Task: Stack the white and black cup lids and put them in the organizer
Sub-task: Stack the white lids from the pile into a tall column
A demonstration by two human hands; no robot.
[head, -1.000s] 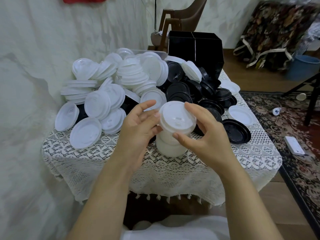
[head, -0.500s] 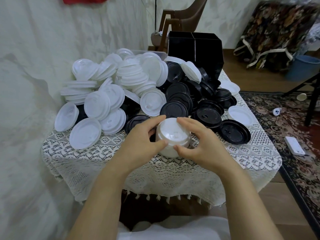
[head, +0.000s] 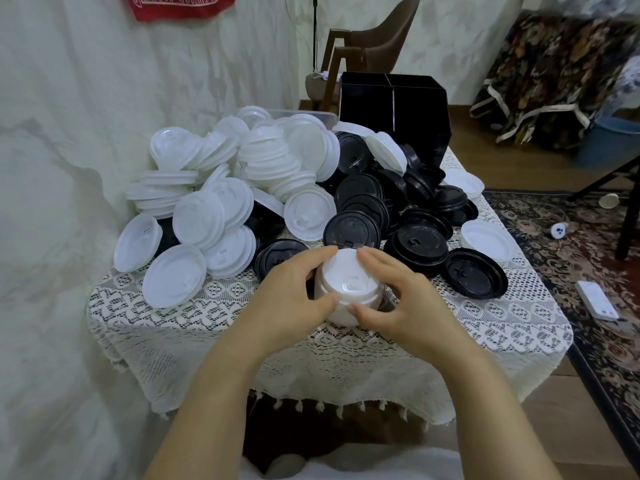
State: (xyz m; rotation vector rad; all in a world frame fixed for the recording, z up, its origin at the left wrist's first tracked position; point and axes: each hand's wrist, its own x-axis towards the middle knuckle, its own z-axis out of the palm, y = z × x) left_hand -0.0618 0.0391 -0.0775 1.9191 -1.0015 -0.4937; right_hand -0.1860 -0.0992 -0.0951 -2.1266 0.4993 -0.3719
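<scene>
- The left grip (head: 294, 292) is closed on a stack of white lids (head: 348, 284). The thumb lies on the near side and the fingers curl over the far rim of the top lid.
- The right grip (head: 405, 299) clasps the same stack from the other side, thumb near and fingers on the far rim. The fingertips of the two hands almost meet.
- The stack stands upright on the lace cloth of the desk (head: 346, 362), about midway between the left and right edges and nearer the front edge than the back.
- Just behind the stack, a pile of loose black lids (head: 398, 202) spreads toward the right edge. One black lid (head: 476, 273) lies flat at the right of this pile.
- A single white lid (head: 488, 240) lies near the right edge, behind that black lid.
- A heap of white lids (head: 225, 188) covers the left half of the desk. Some are nested in leaning stacks and some lie loose near the left edge.
- The black organizer (head: 394, 105) stands at the back right corner, with a divider visible down its middle. Lids lean against its lower part.
- A brown chair (head: 374, 39) stands beyond the back edge.
- A patterned rug (head: 571, 258) covers the floor to the right.
</scene>
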